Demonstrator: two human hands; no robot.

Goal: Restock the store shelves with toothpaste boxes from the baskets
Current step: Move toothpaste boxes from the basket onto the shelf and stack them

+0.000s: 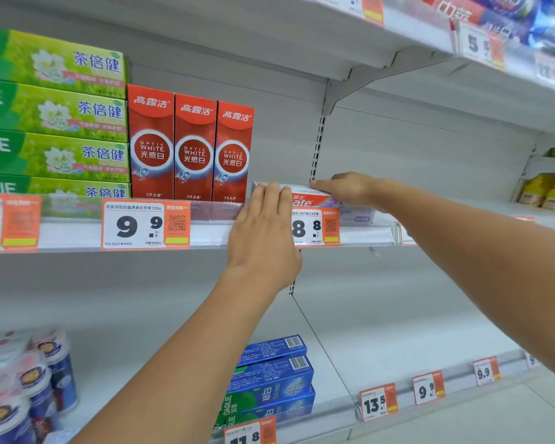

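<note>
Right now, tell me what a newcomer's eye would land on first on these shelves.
First, the two hands at the middle shelf: the left hand and right hand rest on a white-and-red toothpaste box lying flat by the shelf edge. Just left of it stand three red boxes, upright, side by side. Farther left is a tall stack of green boxes.

One head-worn wide-angle view faces the white metal store shelf (205,233) close up, looking forward and slightly down along both outstretched forearms.
</note>
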